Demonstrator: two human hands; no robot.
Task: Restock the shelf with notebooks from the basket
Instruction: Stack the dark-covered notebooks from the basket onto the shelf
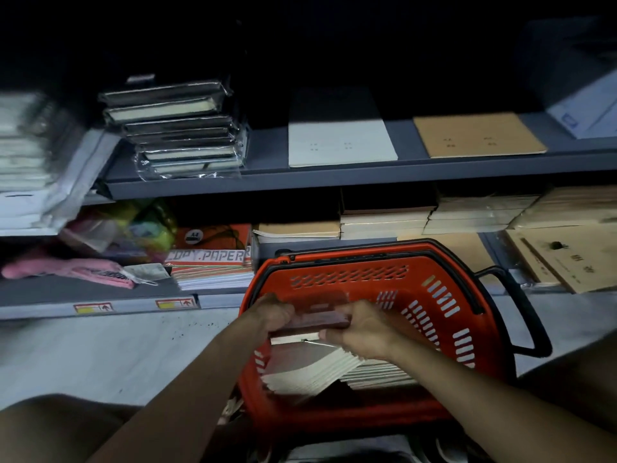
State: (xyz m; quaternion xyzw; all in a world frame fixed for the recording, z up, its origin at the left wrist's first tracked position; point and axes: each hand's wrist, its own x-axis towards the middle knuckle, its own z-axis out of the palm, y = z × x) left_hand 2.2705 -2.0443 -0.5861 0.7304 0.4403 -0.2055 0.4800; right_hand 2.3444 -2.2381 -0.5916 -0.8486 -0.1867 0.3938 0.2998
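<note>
Inside the red basket (434,295), both hands meet over the stock. The left hand (277,312) and right hand (359,332) each curl their fingers round an end of a small stack of dark-covered notebooks (320,320), long axis running side to side between them; the picture is blurred there. Below lie more pale notebooks (310,369), fanned on the basket's floor. Beyond the basket, up and away from the hands, stands the grey shelf (267,178), where a white notebook (340,142) and a brown notebook (477,135) lie flat with bare space between them.
</note>
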